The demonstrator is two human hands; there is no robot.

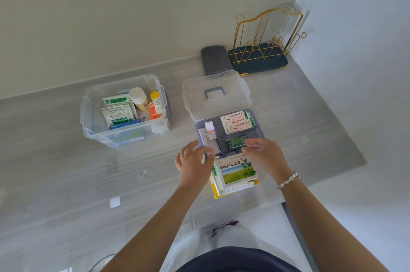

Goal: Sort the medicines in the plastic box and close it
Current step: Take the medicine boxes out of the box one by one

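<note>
Grey, wood-grained countertop [288, 116] runs to a pale wall, and two clear containers are set on it. To the left, an open plastic box [124, 112] is filled with sachets and bottles. To the right, a tray [230, 134] with grey compartments is seen, with a clear lid [216, 94] bearing a blue handle lying just behind it. Red-and-white cartons [238, 122] are laid in the far compartment.

Both hands are held over the tray's near edge. The left hand [194, 160] is loosely curled, fingers half closed at the tray's left corner; whether anything is pinched cannot be told. The right hand [265, 153] is bent with fingertips directed toward a small green packet [237, 142] in a near compartment, touching or almost touching it. A larger green-and-yellow carton [236, 172] is propped against the tray's near side, between the wrists.

The step is judged to be the seating of the green packet. It is best pressed flat within its own compartment, kept below the rim, so that the lid can later be closed without fouling. The tray should be steadied by the left hand.
</note>
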